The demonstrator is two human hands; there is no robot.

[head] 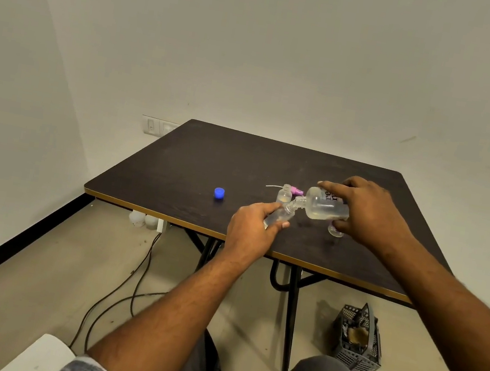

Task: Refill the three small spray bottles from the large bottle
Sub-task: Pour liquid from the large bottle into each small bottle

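Head camera shows the right hand (368, 211) grasping a large clear plastic bottle (323, 209), tipped on its side above the dark brown table (175, 171). Its neck meets the mouth of a small clear spray bottle (279, 216), held tilted in the left hand (250, 224). Just behind, a second small uncapped clear bottle (284, 194) stands beside a pink spray head (296, 190), and a round blue cap (219, 193) lies well apart to the left.
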